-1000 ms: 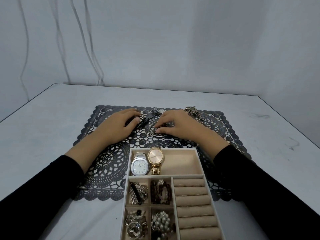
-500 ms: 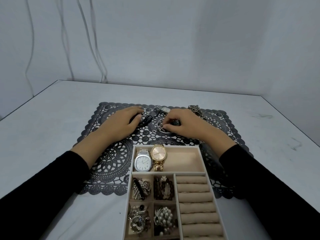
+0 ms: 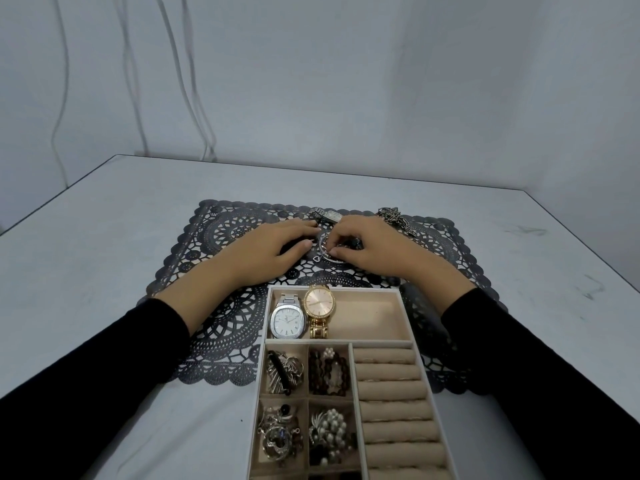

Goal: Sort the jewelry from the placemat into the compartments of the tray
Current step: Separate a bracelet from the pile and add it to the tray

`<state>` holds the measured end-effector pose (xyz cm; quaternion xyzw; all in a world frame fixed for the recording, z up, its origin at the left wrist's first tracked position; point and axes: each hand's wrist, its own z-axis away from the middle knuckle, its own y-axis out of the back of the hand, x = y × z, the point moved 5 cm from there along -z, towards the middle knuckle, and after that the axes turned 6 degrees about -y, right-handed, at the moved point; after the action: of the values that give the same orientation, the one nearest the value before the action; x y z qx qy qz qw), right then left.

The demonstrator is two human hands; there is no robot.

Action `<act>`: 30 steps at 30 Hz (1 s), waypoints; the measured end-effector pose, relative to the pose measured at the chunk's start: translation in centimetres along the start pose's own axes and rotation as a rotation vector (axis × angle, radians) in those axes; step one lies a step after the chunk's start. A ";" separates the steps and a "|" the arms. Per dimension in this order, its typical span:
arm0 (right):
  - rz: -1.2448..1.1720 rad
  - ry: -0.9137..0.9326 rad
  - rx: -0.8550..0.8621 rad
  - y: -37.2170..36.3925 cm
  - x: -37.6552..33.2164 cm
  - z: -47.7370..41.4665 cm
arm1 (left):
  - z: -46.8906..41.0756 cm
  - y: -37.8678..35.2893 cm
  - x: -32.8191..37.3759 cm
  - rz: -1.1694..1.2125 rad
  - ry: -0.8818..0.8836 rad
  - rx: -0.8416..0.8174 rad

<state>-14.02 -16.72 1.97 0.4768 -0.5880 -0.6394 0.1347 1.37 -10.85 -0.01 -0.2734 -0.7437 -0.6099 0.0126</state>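
Note:
A dark lace placemat (image 3: 221,237) lies on the table. On it, my right hand (image 3: 374,249) pinches a silver bangle (image 3: 322,249) with a small heart charm. My left hand (image 3: 273,251) rests on the mat beside it, fingers curled over a dark item that is mostly hidden. A small silver watch (image 3: 327,215) lies just beyond my fingers, and a metal chain piece (image 3: 394,218) lies at the mat's far right. The beige tray (image 3: 405,308) stands near me, holding a silver watch (image 3: 288,320) and a gold watch (image 3: 319,304) in its top compartment.
Four small tray compartments at the lower left hold brooches, beaded bracelets and pearls (image 3: 329,431). Ring rolls (image 3: 391,393) fill the tray's right side. The white table (image 3: 86,254) meets a wall behind, where cables (image 3: 194,98) hang.
My view has shifted a little. My right hand's fingers have closed in on the silver bangle; my left hand has stayed on the mat beside it.

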 end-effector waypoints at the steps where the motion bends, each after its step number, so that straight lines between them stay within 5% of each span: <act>1: -0.015 -0.003 0.003 0.1 0.1 0.1 | 0.0 -0.1 -0.1 -0.006 0.018 -0.003; 30: -0.029 0.016 0.032 0.2 0.4 1.0 | 0.2 -0.6 0.1 0.034 -0.037 -0.110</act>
<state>-15.02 -16.44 1.81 0.4925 -0.5900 -0.6280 0.1225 1.08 -10.67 -0.57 -0.2973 -0.7045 -0.6444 -0.0058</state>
